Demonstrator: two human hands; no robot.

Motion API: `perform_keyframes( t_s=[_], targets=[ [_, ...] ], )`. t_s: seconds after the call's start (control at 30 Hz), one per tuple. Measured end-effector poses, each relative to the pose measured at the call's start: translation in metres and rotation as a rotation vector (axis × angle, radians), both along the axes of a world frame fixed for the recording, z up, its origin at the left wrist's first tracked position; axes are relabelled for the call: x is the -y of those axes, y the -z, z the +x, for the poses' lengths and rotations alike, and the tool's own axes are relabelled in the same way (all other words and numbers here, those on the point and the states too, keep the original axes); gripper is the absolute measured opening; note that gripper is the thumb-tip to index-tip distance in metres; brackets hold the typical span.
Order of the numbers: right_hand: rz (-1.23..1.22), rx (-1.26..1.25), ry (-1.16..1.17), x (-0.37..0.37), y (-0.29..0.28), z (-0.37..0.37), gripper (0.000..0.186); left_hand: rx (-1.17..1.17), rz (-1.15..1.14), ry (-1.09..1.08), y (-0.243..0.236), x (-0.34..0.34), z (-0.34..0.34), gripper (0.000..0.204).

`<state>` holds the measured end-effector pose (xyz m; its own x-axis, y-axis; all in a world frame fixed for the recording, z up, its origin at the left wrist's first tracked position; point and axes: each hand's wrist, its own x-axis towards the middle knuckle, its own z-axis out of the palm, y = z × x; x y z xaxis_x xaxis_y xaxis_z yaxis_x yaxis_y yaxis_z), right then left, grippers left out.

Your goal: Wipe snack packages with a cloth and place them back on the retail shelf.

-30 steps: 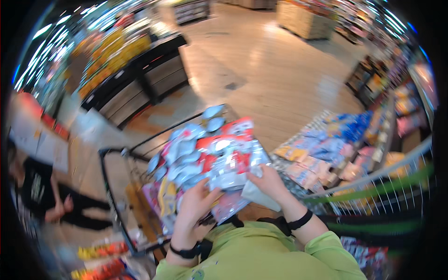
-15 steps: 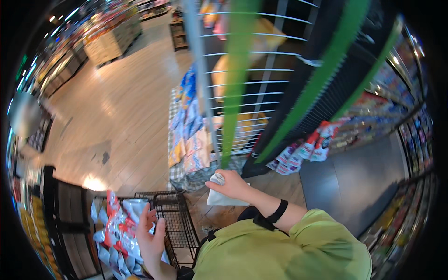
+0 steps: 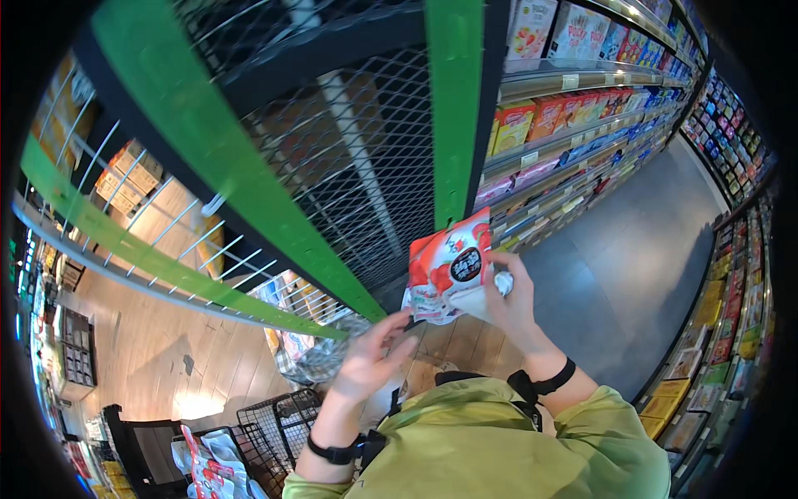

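My right hand (image 3: pixel 517 303) holds a red and white snack packet (image 3: pixel 449 268) up in front of a black wire-mesh rack with green bars (image 3: pixel 349 158). A small white wad sits between that hand's fingers, behind the packet. My left hand (image 3: pixel 372 356) is raised just below and left of the packet, fingers spread, its fingertips close to the packet's lower edge and holding nothing. Both wrists wear black bands, and my sleeves are lime green.
A black wire shopping cart (image 3: pixel 274 424) at lower left holds more red and silver packets (image 3: pixel 208 466). Shelves of boxed goods (image 3: pixel 573 108) run along the aisle to the right, with grey floor (image 3: pixel 615 266) between them. Wooden floor (image 3: pixel 158 349) lies to the left.
My view swung from the cart toward the rack and aisle. My left hand let go of the packets in the cart and rose. My right hand now holds one packet up.
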<state>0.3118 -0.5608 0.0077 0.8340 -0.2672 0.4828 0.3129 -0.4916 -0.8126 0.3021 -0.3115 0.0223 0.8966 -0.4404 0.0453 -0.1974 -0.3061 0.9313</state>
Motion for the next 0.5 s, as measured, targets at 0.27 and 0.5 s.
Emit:
perform_keyframes(
  t_s=[0.27,0.5],
  targets=[
    [0.071,-0.54,-0.114,0.058,0.023,0.023,0.037,0.092,0.078,-0.427,0.029,0.107,0.031,0.034],
    [-0.006,-0.01,-0.167,0.07,0.033,0.052,0.037,0.145,0.065,-0.516,0.059,0.122,0.039,0.021]
  ],
)
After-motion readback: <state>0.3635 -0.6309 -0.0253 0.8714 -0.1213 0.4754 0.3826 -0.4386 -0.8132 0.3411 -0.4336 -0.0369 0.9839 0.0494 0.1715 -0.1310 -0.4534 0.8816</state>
